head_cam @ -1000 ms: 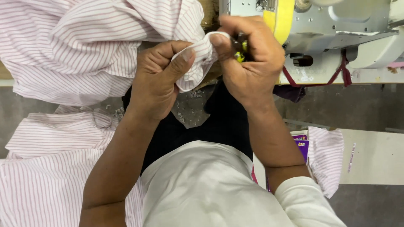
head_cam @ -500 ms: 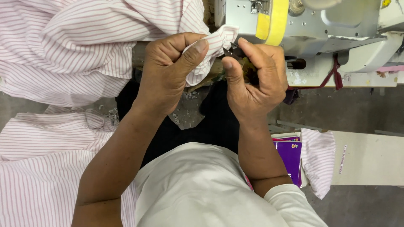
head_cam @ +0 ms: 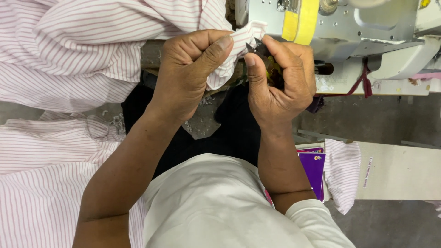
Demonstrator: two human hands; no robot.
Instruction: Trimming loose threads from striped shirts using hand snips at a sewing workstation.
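Observation:
My left hand [head_cam: 190,69] is closed around a bunched piece of white fabric with thin pink stripes [head_cam: 234,55], thumb pressed on top. My right hand [head_cam: 280,78] grips a small thread snipper [head_cam: 262,53] with dark blades and a yellow-green handle; its tips point at the fabric edge just beside my left thumb. Both hands are held close together in front of the sewing machine [head_cam: 349,27].
Piles of pink-striped white shirt fabric [head_cam: 69,50] lie at the left, more [head_cam: 36,174] at lower left. A grey sewing machine with a yellow band [head_cam: 301,18] stands at top right. A purple box [head_cam: 314,167] and a striped cloth piece [head_cam: 342,172] sit on a cardboard carton [head_cam: 395,170].
Both hands have shifted slightly and drawn closer together. The right hand turned so the snipper tips now point at the fabric held by the left hand.

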